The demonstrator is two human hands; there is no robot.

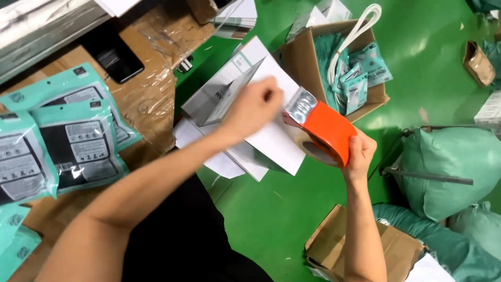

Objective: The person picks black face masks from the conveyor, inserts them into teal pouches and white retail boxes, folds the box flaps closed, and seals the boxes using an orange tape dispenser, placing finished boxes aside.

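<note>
i'm seeing the right hand [359, 152] clamping around an orange tape dispenser [324, 129], its metal blade end touching the far edge of a white box [271, 138] that is sitting over the green floor [271, 209] just in front of the body. the left hand [254, 107] is pressing down on top of that box, fingers curled together and holding nothing. 2 teal pouches [78, 141] are lying on the cardboard-covered table [151, 112] to the left, and an open carton [305, 57] of more pouches is standing just beyond the dispenser.
</note>
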